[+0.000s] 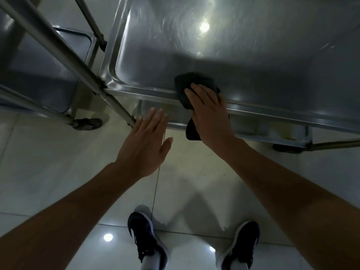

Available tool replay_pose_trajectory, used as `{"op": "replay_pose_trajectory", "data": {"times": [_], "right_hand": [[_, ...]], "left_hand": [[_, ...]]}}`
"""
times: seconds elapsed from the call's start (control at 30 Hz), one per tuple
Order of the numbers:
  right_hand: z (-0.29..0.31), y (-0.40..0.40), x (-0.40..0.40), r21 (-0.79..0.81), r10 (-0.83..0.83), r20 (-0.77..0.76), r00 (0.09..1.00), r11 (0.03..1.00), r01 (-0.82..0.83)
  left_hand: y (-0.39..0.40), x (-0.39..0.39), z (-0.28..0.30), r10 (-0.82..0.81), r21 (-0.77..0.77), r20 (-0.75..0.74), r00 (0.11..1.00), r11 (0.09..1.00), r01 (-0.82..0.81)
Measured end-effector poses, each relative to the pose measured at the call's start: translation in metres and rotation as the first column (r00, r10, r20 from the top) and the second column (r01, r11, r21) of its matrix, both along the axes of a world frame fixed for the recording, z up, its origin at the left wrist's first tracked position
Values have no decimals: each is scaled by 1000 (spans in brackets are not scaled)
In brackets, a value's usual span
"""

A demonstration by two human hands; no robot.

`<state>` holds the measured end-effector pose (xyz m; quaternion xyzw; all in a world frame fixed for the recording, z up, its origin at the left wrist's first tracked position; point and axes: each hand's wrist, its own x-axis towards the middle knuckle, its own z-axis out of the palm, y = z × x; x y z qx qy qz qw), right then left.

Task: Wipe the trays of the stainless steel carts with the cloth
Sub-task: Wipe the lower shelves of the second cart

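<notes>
A stainless steel cart's top tray point(224, 47) fills the upper right of the head view, shiny with a lamp reflection. A dark cloth point(187, 82) is draped over the tray's near rim, one end hanging below it. My right hand point(208, 112) lies flat on the cloth with straight fingers, pressing it against the rim. My left hand point(146, 145) hovers open in front of the cart's near left corner, fingers straight and holding nothing, just below the handle bar point(64, 49).
A second steel cart point(58, 61) stands at the left, its lower tray and a caster point(87, 123) showing. The first cart's lower shelf point(253, 131) and a caster point(288, 148) sit below the rim. My two dark shoes point(144, 240) stand on the glossy tiled floor.
</notes>
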<state>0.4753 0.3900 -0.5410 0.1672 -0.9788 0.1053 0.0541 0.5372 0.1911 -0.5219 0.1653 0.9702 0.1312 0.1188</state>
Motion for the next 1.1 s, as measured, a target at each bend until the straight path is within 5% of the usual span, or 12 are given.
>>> {"op": "replay_pose_trajectory", "data": {"times": [0.3,0.53,1.1], "right_hand": [[3,35,86,-152,33,131,991,988,-13],[-58,73,120,-173,-110,354,929,968,181],[-206,132,46,-174,-171,239,956,961,215]], "left_hand": [[19,19,-5,3,36,50,999,999,-4],[55,29,-40,-37,39,108,993,999,33],[125,-7,-182,-78,14,77,994,997,78]]}}
